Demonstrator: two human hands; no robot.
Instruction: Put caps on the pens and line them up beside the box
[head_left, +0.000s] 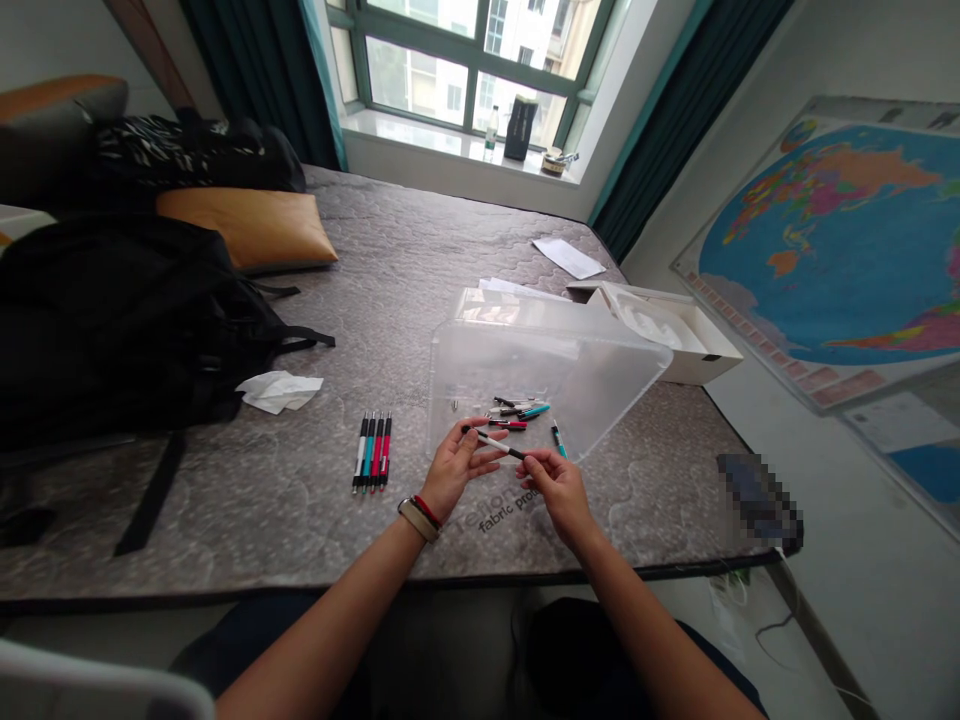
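A white pen with black ends spans between my two hands in front of the clear plastic bin. My left hand pinches its left end between thumb and finger, the other fingers loosely spread. My right hand has its thumb and fingers closed on the right end. The clear bin lies tipped on its side, its opening towards me. Inside it are several loose pens and pen parts, among them a red pen and a blue one. Left of my hands, several pens lie in a neat row.
The mattress bears everything. A black backpack and an orange cushion lie at the left, with crumpled tissue nearby. Behind the bin stands an open white box. A blurred dark object sits at the right edge.
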